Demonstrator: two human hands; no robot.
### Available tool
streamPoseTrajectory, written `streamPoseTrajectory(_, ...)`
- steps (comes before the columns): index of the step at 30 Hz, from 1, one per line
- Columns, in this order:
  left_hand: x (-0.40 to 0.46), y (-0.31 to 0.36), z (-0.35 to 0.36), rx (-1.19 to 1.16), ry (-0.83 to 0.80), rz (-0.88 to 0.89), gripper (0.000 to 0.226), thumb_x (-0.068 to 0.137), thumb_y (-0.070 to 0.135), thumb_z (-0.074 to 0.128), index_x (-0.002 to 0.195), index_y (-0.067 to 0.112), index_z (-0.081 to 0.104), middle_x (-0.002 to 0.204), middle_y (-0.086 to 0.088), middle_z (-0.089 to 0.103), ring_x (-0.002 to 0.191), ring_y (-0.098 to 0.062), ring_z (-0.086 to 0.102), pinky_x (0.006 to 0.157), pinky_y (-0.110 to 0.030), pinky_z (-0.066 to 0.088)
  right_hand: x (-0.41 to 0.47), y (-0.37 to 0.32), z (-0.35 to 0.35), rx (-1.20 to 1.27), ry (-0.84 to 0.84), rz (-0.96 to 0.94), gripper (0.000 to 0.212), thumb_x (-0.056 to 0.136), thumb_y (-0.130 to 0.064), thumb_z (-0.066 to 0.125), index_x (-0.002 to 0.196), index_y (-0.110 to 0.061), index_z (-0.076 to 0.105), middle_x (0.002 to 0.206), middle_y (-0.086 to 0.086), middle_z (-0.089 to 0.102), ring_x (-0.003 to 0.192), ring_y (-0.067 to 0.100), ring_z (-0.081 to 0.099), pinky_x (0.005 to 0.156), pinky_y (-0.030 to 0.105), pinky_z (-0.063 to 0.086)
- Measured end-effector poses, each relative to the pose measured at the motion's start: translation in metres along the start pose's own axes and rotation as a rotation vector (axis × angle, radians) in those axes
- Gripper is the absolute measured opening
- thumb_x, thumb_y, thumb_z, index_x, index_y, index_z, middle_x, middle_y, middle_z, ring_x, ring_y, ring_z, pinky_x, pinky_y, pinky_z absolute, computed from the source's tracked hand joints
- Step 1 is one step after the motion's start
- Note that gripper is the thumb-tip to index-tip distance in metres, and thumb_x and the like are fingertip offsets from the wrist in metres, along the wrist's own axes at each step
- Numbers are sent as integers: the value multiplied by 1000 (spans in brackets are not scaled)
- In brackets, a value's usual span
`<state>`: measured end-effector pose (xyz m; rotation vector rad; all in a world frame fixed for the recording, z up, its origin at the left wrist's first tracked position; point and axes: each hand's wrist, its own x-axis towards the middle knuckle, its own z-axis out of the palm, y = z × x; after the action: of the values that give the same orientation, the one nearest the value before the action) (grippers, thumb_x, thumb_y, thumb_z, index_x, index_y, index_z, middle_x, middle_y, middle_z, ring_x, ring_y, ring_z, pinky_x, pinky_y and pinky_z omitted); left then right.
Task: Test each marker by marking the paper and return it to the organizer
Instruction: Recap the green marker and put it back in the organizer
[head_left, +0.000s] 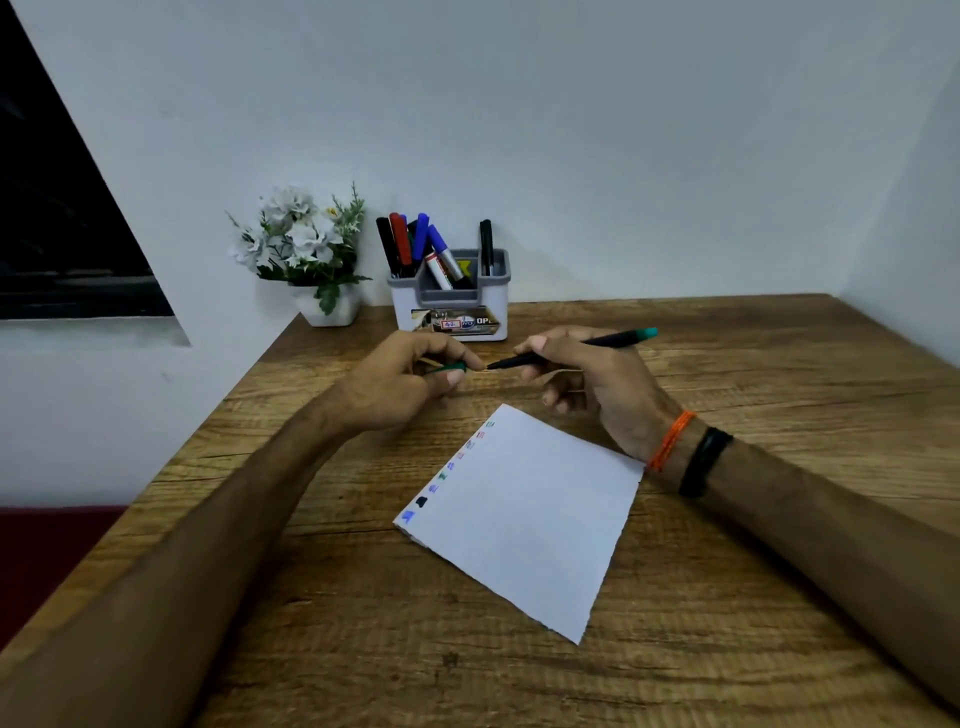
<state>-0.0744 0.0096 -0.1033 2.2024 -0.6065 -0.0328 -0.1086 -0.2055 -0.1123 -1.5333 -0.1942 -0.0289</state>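
My right hand (582, 374) grips a thin black marker (608, 342) with a teal end, its bare tip pointing left. My left hand (410, 379) pinches the marker's green cap (451, 367) just off that tip. Both hands hover above the table, in front of the organizer. A white paper (524, 525) lies below them with a row of several coloured test marks (441, 475) along its left edge. The grey and white organizer (452, 299) stands at the back, holding several black, red and blue markers (415, 244).
A white pot of artificial white flowers (306, 249) stands left of the organizer by the wall. The wooden table (727, 597) ends at its left edge, with a dark window (57, 218) beyond. Orange and black bands sit on my right wrist.
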Motion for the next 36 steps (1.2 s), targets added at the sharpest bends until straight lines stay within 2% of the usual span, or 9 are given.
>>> streamPoseTrajectory(5,-1,1,2,-189,34,-27,18,89,0,61,106,1,65,94,-19,67,77,-21,63,72,-30,59,4,4,-5,45,-68,28,30,94,-26,51,104,-11,75,89,8,75,56,13,57,52,22,42)
streamPoseTrajectory(8,0,3,4,-246,49,-22,17,87,0,63,104,0,65,92,-14,68,75,-11,65,67,-23,57,6,6,-7,70,-146,66,43,84,-32,47,110,-10,73,99,12,75,57,13,58,52,21,43)
streamPoseTrajectory(11,0,4,5,-223,77,0,15,86,3,66,101,3,66,94,-13,69,71,-4,65,67,-19,55,6,6,-5,89,-153,83,33,94,-23,46,110,-7,69,103,16,75,56,16,59,53,25,42)
streamPoseTrajectory(14,0,6,6,-244,108,20,13,87,4,65,100,2,67,89,-12,68,69,-4,63,64,-16,53,5,7,-2,77,-100,48,13,97,-18,56,99,-9,65,97,14,76,51,17,58,50,25,42)
streamPoseTrajectory(19,1,3,7,-368,118,11,16,86,10,66,100,2,69,83,-13,70,62,-7,62,61,-19,53,5,10,-2,-4,-31,-31,10,87,-20,72,92,-14,77,73,3,71,52,14,52,48,22,41)
streamPoseTrajectory(24,3,4,6,-402,161,-21,19,86,21,64,95,5,67,78,-8,72,60,-10,62,54,-21,52,8,11,-4,37,-38,-30,21,92,-19,65,107,-8,74,86,8,76,48,10,55,46,19,42)
streamPoseTrajectory(28,2,8,8,-365,213,-16,39,87,37,56,95,-1,65,67,-2,66,52,-9,53,46,-18,43,7,13,-3,-48,12,-138,11,91,-19,68,92,-9,73,76,5,74,45,9,52,43,18,41)
streamPoseTrajectory(31,2,10,15,-375,219,-39,35,99,32,45,90,4,62,62,-2,56,48,-7,45,43,-18,36,8,15,-1,-132,31,-204,17,94,-20,64,87,-4,69,63,0,62,45,5,45,40,17,36)
streamPoseTrajectory(36,4,14,22,-427,226,-56,32,103,28,39,87,5,55,61,-1,47,46,-4,38,45,-18,32,10,15,1,-184,-9,-269,20,97,-16,59,77,-9,59,62,1,55,42,0,42,43,12,32)
